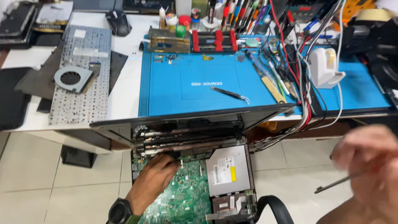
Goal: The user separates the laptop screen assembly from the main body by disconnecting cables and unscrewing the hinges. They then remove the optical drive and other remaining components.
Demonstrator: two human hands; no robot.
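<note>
The left hand (159,172), with a dark watch (120,210) on its wrist, sits at lower centre of the frame, palm down on the opened laptop (186,166). Its fingers are curled narrow and press at the top edge of the green circuit board (186,195), just below the hinge area; whether they pinch anything cannot be told. A silver optical drive (228,170) lies just right of the board, inside the same chassis. The right hand (367,161) is at the lower right of the frame, heavily blurred, with its fingers closed around a thin metal tool (333,184) whose tip points left, well apart from the laptop. The laptop's lid edge rests against the front of the white table (124,91). On the table, a blue work mat (190,83) fills upper centre, with tweezers (230,93) lying on it. A detached keyboard (81,74) lies at upper left, with a cooling fan (72,79) resting on it.
</note>
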